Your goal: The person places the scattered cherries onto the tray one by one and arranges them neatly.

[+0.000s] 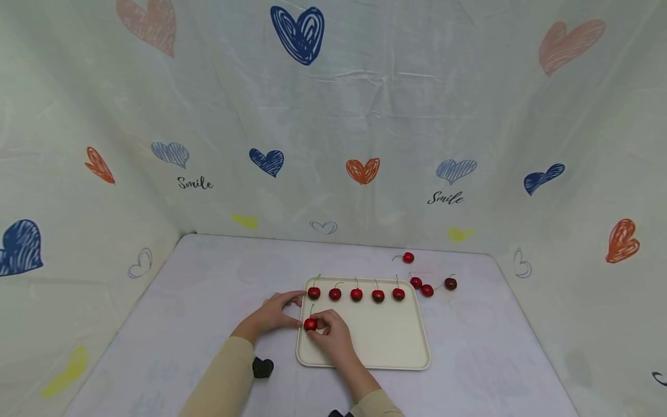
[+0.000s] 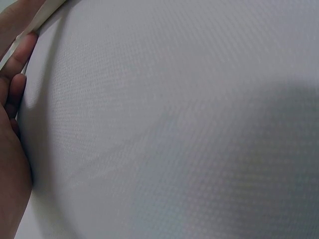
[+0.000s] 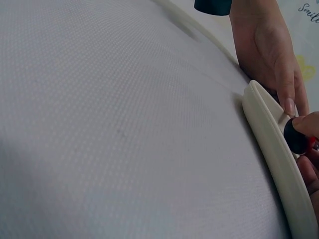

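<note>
A cream tray (image 1: 385,341) lies on the white table, with a row of several red cherries (image 1: 356,295) along its far edge. My right hand (image 1: 316,325) pinches one cherry (image 1: 310,324) just over the tray's left side; in the right wrist view the cherry (image 3: 296,137) looks dark behind the rim (image 3: 271,139). My left hand (image 1: 293,310) rests with straight fingers on the tray's left rim, holding nothing. The left wrist view shows only the edge of that hand (image 2: 12,99) against the rim (image 2: 30,27).
Several loose cherries (image 1: 427,290) lie on the table right of the tray's far corner, one more (image 1: 409,257) further back. A small black object (image 1: 262,368) sits by my left sleeve. Heart-printed cloth walls (image 1: 333,145) close in the table on three sides.
</note>
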Demonstrator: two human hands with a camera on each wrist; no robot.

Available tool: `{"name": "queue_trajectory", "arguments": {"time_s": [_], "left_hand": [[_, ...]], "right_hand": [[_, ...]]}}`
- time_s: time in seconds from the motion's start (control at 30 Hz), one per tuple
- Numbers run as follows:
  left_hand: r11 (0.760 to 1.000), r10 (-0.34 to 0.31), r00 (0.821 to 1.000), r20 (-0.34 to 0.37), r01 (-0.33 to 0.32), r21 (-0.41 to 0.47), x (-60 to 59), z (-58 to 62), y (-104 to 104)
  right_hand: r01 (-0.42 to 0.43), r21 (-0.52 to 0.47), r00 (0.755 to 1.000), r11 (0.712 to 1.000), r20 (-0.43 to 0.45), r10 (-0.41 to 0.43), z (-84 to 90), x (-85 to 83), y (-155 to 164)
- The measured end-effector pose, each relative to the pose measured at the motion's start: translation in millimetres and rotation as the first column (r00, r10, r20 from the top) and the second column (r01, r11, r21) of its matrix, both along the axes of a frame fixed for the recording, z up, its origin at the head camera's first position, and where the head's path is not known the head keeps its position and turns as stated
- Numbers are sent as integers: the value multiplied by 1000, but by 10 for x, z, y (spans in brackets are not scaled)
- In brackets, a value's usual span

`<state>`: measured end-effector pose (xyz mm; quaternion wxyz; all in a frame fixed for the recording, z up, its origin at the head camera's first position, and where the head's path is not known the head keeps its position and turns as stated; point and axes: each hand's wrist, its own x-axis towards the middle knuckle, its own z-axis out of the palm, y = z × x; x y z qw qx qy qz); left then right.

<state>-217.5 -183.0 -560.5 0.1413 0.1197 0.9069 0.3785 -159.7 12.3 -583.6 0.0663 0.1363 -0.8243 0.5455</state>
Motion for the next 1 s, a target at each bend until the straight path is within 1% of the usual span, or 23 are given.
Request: {"name": "queue_trajectory", "arguments": {"time_s": [0.03,0.13,0.4,0.63,0.77,0.87,0.9,0.93,1.0], "left_hand": [[1000,1,1000,1,-1,-2,0,0,0],[1000,2,1000,4,-2,-3,2,-4,0],[1000,5,1000,6,-5,1,-3,-25,-4],[1000,-11,1000,-1,11,9,-29,-21,0],[1000,-19,1000,-9,19,9,-25,-18,-1],[1000,-10,1000,-4,10,0,-18,-15,0],[1000,-2,1000,7,2,0,-15,-10,2],[1000,8,1000,17,-8,-3,-12,-5,5],[1000,24,999,31,-24,-7,-4,6,16]], "right_hand": [[4,-2,999,1000,32,-4,8,2,-1],[9,3,997,1000,75,-9,17,1,-2],[7,1,998,1000,59,-7,-7,-9,-1],[25,-12,997,1000,79,-24,4,-19,17],[20,-69,994,997,107,-13,19,-27,53],[11,-139,989,990,148,10,65,-28,122],[7,-164,987,986,159,20,86,-29,156],[5,-187,983,982,182,30,119,-29,197],[-3,-218,974,976,220,53,259,-5,290]]}}
